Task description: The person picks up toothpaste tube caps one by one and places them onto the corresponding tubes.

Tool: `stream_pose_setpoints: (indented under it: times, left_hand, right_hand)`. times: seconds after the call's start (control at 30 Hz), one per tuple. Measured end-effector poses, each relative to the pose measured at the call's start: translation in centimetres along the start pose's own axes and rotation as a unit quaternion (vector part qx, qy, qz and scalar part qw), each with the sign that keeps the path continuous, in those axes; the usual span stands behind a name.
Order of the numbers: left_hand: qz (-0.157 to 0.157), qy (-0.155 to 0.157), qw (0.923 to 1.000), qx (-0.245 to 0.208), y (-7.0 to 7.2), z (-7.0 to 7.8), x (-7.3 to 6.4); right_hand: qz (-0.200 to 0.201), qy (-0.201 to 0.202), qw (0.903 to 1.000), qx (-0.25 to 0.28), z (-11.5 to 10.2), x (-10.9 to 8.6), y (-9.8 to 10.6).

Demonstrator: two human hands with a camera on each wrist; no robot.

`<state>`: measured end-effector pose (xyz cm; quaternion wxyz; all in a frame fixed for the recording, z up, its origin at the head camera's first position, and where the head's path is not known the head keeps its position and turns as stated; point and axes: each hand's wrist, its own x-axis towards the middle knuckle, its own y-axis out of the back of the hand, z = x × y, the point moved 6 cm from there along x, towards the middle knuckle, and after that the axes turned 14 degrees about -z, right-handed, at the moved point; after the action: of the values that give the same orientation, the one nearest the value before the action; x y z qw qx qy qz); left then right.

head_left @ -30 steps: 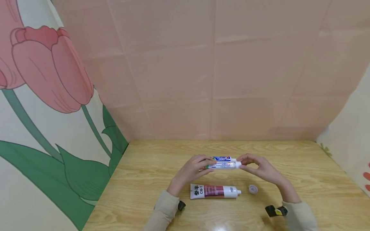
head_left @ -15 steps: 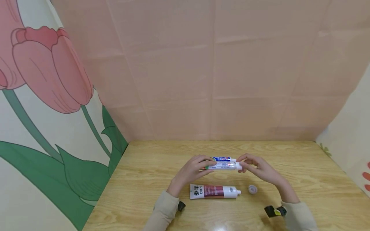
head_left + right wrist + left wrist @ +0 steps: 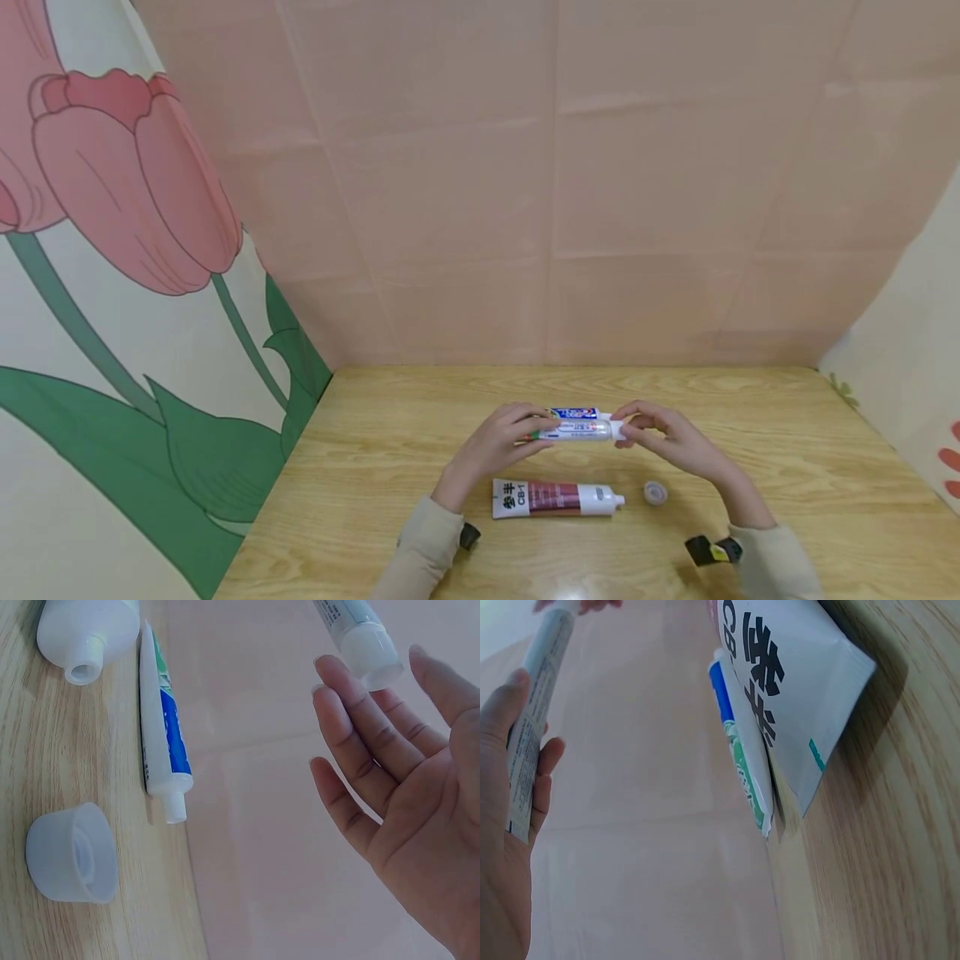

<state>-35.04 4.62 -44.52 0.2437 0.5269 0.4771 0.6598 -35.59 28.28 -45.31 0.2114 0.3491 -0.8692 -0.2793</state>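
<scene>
My left hand [image 3: 502, 437] grips a white toothpaste tube [image 3: 581, 430] by its body, held up level above the table with the cap pointing right. In the left wrist view the thumb lies along one side of this tube and the fingers curl behind it. My right hand [image 3: 671, 437] is at the tube's white cap [image 3: 371, 656]. Its fingers spread loosely around the cap, and in the right wrist view the thumb stands a little apart from it. Just beyond, a smaller blue and green toothpaste tube [image 3: 169, 727] lies on the table.
Nearer the person, a large white and maroon toothpaste tube [image 3: 555, 498] lies with its bare nozzle to the right. A loose white cap [image 3: 656, 493] sits beside that nozzle. Behind the wooden table [image 3: 375, 467] hangs a pink sheet [image 3: 450, 208].
The right hand's fingers have shifted around the cap, with some now showing below it. The left hand and its tube have barely moved. The things on the table stay put.
</scene>
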Motion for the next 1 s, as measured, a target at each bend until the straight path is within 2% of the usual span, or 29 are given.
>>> stream_pose_setpoints:
  times: [0.2,0.3,0.4,0.53,0.67,0.83,1.0]
  left_hand:
    - [0.0,0.007,1.0,0.001,0.0,-0.2,-0.1]
    - [0.0,0.009,1.0,0.001,0.0,-0.2,-0.1]
    - [0.001,0.012,0.9999,0.001,0.0,-0.3,-0.1]
    - [0.004,0.012,0.9999,0.001,0.1,-0.3,-0.1]
    - [0.004,0.01,0.9999,0.0,0.2,-0.2,0.0]
    - [0.002,0.006,1.0,-0.004,0.2,-0.2,0.0]
    - [0.006,0.001,1.0,-0.005,0.2,-0.1,-0.1]
  right_hand:
    - [0.025,-0.032,0.9987,-0.03,0.3,-0.2,0.1]
    - [0.03,-0.034,0.9982,-0.04,0.3,-0.2,0.1]
    - [0.033,-0.024,0.9975,-0.057,0.2,-0.2,0.2]
    - [0.039,0.01,0.9964,-0.075,0.0,-0.1,0.3]
    - [0.041,0.031,0.9969,-0.06,-0.2,0.0,0.3]
    - [0.048,0.023,0.9968,-0.06,-0.2,0.0,0.3]
    - [0.055,0.01,0.9963,-0.065,-1.6,0.0,0.3]
